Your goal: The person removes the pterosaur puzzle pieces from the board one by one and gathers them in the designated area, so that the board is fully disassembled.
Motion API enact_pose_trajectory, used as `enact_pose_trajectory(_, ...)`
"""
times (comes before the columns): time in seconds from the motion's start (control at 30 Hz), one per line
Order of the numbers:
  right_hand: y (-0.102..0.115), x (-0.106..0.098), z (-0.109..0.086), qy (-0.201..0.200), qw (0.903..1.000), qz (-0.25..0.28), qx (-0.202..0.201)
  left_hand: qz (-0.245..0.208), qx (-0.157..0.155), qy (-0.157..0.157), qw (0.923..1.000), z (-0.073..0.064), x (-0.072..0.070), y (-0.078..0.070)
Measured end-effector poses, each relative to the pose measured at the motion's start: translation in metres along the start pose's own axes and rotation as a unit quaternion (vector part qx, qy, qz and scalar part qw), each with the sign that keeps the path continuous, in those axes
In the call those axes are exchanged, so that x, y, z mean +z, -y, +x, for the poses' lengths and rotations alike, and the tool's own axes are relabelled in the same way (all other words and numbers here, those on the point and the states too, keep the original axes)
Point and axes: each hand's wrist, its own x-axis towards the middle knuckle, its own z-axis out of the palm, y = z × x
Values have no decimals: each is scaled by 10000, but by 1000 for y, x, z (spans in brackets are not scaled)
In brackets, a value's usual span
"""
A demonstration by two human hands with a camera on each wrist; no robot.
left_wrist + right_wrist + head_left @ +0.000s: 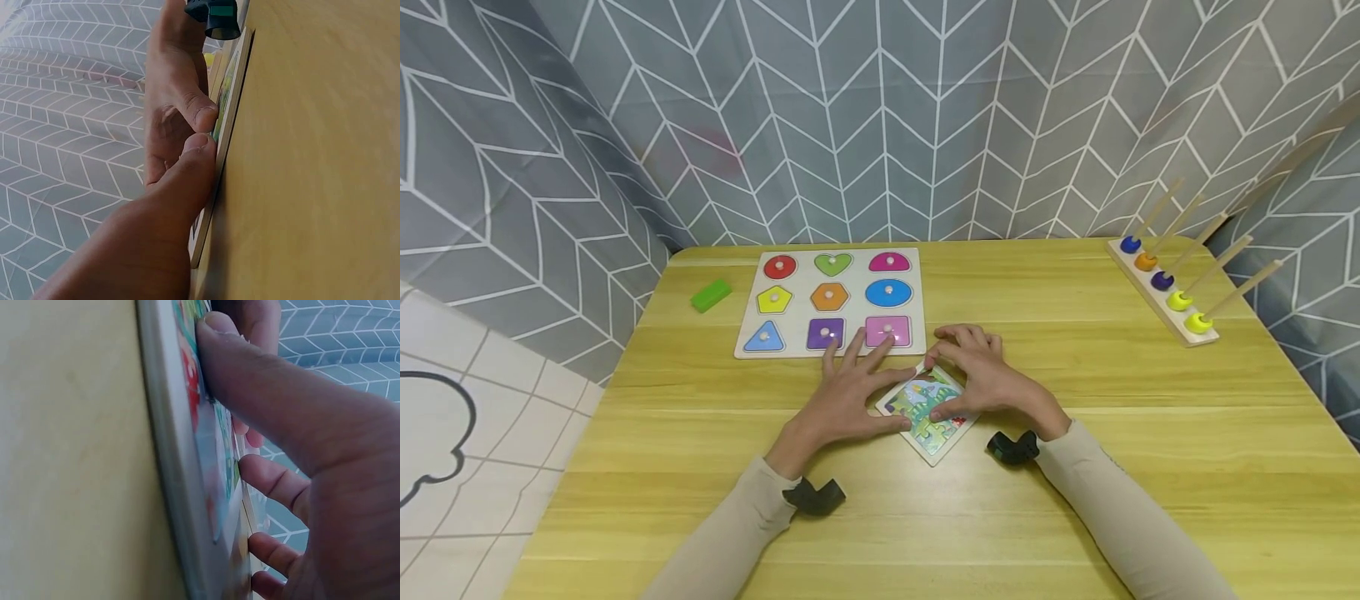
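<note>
A small square jigsaw puzzle [928, 410] with a green cartoon picture and a pale frame lies on the table, turned with one corner toward me. My left hand [842, 404] is spread beside its left side, thumb and index fingertip at the frame. From the right, my right hand [988, 375] reaches over the puzzle with bent fingers. Its thumb [234, 359] presses on the picture, and its index fingertip is at the far corner. In the left wrist view both thumbtips sit close together over the puzzle [228, 106]. The palms hide part of it.
Behind my left hand lies a white shape board [801, 321] with colorful knobbed pieces. A green block [711, 295] is left of it. At the back right stands a wooden peg rack [1165, 300] with colored beads. A patterned curtain [910, 125] borders the table's far edge.
</note>
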Motion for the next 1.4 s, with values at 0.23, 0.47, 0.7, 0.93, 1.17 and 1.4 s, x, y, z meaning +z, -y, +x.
enact_pose_trajectory(0.23, 1, 0, 2, 39, 10000, -66, 8, -22, -21, 35, 10000, -1, 0, 0)
enact_pose_trajectory(0.47, 3, 0, 1, 69, 9999, 21, 97, 2, -4, 77, 10000, -1, -1, -1)
enact_pose_trajectory(0.7, 5, -1, 1, 69, 9999, 55, 134, 69, 28, 157, 9998, -1, -1, -2)
enact_pose_trajectory(0.93, 6, 0, 2, 97, 9998, 77, 162, 193, 122, 257, 9994, -1, 0, -3)
enact_pose_trajectory(1.17, 7, 0, 2, 106, 9997, 135, 177, 64, 87, 247, 9996, -1, -1, -4)
enact_pose_trajectory(1.4, 9, -1, 1, 93, 9997, 152, 149, -106, 81, 197, 9997, -1, -2, -4)
